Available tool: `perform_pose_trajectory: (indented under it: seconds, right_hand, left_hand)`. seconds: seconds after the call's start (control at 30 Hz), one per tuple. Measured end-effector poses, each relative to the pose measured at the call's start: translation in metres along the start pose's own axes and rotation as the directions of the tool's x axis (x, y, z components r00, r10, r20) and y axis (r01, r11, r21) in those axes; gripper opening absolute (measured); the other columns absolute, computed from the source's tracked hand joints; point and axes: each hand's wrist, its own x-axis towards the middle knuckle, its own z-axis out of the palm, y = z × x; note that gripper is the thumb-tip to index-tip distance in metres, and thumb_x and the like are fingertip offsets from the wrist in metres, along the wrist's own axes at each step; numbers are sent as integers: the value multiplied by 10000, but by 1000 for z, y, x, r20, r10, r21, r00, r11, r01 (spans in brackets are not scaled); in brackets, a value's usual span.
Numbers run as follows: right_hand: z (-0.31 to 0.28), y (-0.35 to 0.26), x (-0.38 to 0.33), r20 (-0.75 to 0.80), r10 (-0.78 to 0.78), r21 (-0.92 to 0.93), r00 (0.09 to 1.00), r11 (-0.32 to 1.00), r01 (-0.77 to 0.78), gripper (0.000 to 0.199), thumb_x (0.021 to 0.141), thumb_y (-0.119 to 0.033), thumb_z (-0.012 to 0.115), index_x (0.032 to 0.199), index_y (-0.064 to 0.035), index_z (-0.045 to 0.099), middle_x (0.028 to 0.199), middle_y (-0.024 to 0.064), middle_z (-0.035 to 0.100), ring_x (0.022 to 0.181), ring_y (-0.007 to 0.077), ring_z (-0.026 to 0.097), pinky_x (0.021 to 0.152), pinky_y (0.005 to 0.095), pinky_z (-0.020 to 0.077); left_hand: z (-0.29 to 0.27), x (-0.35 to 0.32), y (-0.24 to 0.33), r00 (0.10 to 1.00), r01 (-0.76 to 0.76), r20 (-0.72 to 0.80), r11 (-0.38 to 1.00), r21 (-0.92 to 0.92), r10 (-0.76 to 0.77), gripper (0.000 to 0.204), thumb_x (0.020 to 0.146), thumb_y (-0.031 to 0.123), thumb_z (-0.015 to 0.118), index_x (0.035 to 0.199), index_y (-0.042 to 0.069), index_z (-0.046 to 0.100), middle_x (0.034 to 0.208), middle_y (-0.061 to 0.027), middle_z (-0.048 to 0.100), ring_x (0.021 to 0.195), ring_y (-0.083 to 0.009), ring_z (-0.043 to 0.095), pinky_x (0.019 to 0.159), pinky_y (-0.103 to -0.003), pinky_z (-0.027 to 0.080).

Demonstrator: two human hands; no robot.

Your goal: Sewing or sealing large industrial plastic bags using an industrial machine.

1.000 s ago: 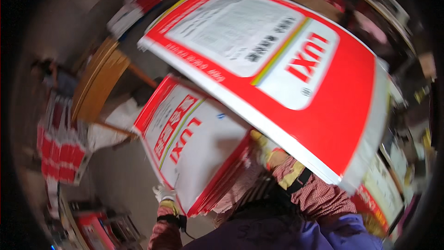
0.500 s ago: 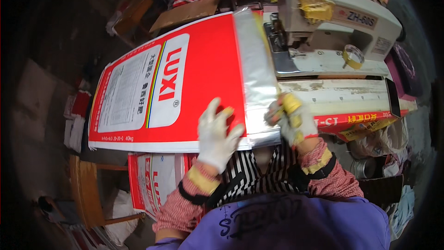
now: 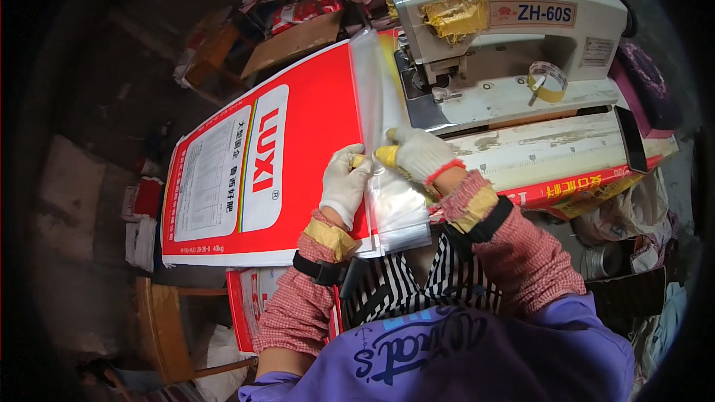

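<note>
My left grip (image 3: pixel 344 187) and right grip (image 3: pixel 426 155) wear white knit gloves with yellow-wrapped fingertips (image 3: pixel 386 155), above red-checked sleeves (image 3: pixel 525 264), yellow bands (image 3: pixel 475 207), black wrist straps (image 3: pixel 493 221) and a purple, dark-lettered top (image 3: pixel 529 342).

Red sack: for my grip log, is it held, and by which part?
Cannot be told: left hand and right hand are at the clear liner of the sack.

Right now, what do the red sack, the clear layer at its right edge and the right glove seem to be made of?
Red sack: probably plastic, smooth with a soft sheen; whether it is woven cannot be told.
Clear layer: likely thin plastic film, glossy, see-through and wrinkled.
Right glove: apparently knitted fabric, matt, with a ribbed look; the fibre is unclear.
</note>
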Motion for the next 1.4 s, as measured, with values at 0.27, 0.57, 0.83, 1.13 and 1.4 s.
perform_pose_trajectory:
  seconds: [0.27, 0.57, 0.83, 1.13, 1.4]
  right_hand:
    - [16, -17, 2, 236, 0, 66, 972, 998, -16, 353, 678, -370, 645, 838, -55, 626, 774, 153, 623, 720, 295, 593, 660, 359, 462]
    - [7, -24, -14, 70, 10, -577, 998, 816, 32, 179, 716, -209, 601, 804, -54, 603, 717, 147, 600, 661, 268, 588, 579, 378, 453]
    - [47, -67, -54, 838, -486, 307, 249, 795, 523, 347, 757, -195, 579, 1038, -4, 510, 799, 152, 625, 700, 281, 616, 603, 359, 493]
    - [79, -27, 86, 425, -363, 776, 829, -327, -540, 163, 872, -223, 426, 919, -101, 523, 803, 60, 575, 740, 207, 568, 633, 356, 472]
    - [85, -22, 90, 13, -277, 881, 961, -452, -143, 230, 898, -301, 390, 993, -150, 535, 793, -26, 566, 634, 89, 523, 590, 224, 450]
  left_hand:
    - [-23, 4, 39, 945, 282, 253, 909, -306, -207, 241, 826, 192, 574, 952, -13, 558, 793, -40, 588, 702, -137, 559, 658, -246, 453]
    - [-103, 1, 54, 994, -46, 43, 721, -691, 104, 58, 815, 39, 544, 807, -18, 535, 728, -67, 547, 650, -144, 525, 627, -269, 455]
    - [-126, -37, 101, 969, -122, -232, 978, -167, 81, 59, 822, 8, 504, 780, 14, 464, 730, -64, 542, 631, -105, 488, 620, -223, 414]
    - [-110, -125, 91, 744, -358, 668, 859, 365, 25, 86, 738, 70, 542, 715, 22, 473, 762, -138, 553, 703, -260, 541, 651, -322, 446]
    - [-119, -146, 79, 228, -249, 962, 947, 204, -148, 103, 691, 102, 577, 761, 39, 536, 733, -96, 536, 692, -262, 538, 604, -338, 443]
